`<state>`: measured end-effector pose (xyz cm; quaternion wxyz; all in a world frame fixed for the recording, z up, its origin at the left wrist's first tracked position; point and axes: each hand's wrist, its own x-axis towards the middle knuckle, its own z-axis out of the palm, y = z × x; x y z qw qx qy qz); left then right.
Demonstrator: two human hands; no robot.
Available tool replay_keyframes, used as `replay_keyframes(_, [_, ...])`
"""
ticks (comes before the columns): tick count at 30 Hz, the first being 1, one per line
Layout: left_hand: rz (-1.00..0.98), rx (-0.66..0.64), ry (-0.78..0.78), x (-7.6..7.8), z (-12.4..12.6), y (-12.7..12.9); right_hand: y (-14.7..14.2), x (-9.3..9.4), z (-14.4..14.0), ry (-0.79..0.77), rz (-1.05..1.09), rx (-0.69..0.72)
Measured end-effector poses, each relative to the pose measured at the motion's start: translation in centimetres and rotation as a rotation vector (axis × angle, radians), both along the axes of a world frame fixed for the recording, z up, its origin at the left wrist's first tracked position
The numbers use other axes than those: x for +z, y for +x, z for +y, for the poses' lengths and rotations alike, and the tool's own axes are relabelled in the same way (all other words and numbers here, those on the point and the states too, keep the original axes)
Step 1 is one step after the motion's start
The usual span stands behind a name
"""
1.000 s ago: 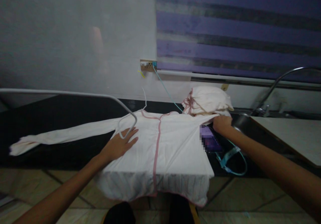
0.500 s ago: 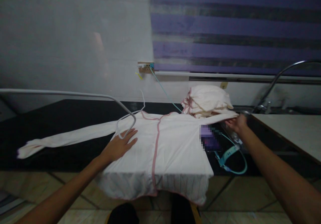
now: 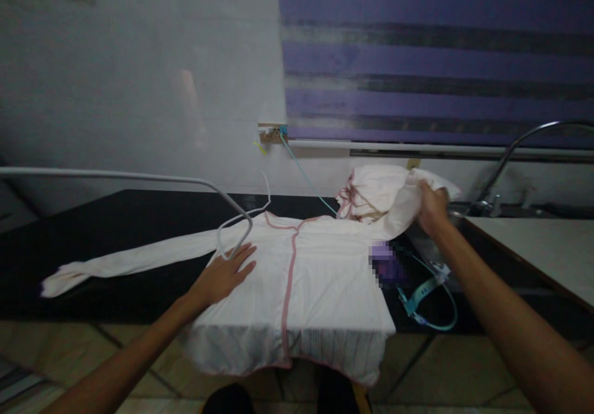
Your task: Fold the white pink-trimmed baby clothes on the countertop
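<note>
A cream long-sleeved garment [image 3: 315, 271] with a pink seam down its middle lies spread over a padded board on the dark counter [image 3: 116, 222]. My left hand [image 3: 225, 273] rests flat on its left chest, fingers apart, beside the hook of a white hanger [image 3: 236, 222]. My right hand [image 3: 431, 207] grips the garment's right sleeve [image 3: 401, 207] and holds it lifted off the counter. The left sleeve [image 3: 125, 261] stretches out flat to the left.
A stack of folded cream clothes [image 3: 371, 191] sits behind the garment. A purple iron [image 3: 387, 264] with a teal cord [image 3: 427, 299] lies at the right, plugged into a wall socket [image 3: 273, 133]. A sink tap [image 3: 520, 148] and a pale worktop [image 3: 542, 247] stand at the right.
My right hand took hold of the right sleeve near the iron and raised it up and to the right. My left hand stayed pressed on the garment.
</note>
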<state>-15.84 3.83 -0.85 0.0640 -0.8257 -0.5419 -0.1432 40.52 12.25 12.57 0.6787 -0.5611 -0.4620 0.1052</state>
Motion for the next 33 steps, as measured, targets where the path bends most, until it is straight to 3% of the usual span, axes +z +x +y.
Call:
replay_keyframes(3, [-0.027,0.023,-0.031,-0.3,0.1,0.0,-7.7,0.4,-1.5,0.027,-0.276,0.175])
replay_keyframes(6, [-0.061,0.035,-0.030,-0.9,0.2,-0.2,-16.1,-1.1,-3.4,-0.131,-0.579,0.407])
replay_keyframes(9, [-0.077,0.028,-0.013,-1.1,0.1,-0.2,-23.4,-3.4,-4.5,-0.310,-0.816,0.481])
replay_keyframes(13, [-0.085,0.033,-0.008,-0.9,-0.3,0.2,-29.5,-7.1,-4.3,-0.336,-0.965,0.496])
replay_keyframes(18, [-0.112,0.024,-0.004,-0.9,-0.9,0.4,-30.9,-10.8,-3.3,-0.395,-1.064,0.640])
replay_keyframes(21, [-0.176,0.032,0.033,-0.4,-1.2,0.7,-30.4,-11.4,-3.1,-0.457,-1.068,0.657])
replay_keyframes(23, [-0.276,0.024,0.109,0.8,-1.3,1.6,-30.3,-11.4,-3.1,-0.477,-1.082,0.680])
replay_keyframes(26, [-0.465,0.033,0.212,4.1,-0.7,4.8,-30.5,-11.2,-3.0,-0.404,-1.122,0.687])
replay_keyframes(29, [-0.455,0.162,0.169,7.2,1.0,9.4,-30.8,-11.3,-2.7,-0.397,-1.172,0.683])
replay_keyframes(31, [-0.367,0.269,0.069,8.1,2.6,12.0,-30.8,-11.3,-2.6,-0.434,-1.211,0.696])
replay_keyframes(33, [-0.359,0.350,-0.035,7.7,4.0,13.4,-30.6,-11.4,-2.5,-0.452,-1.233,0.707])
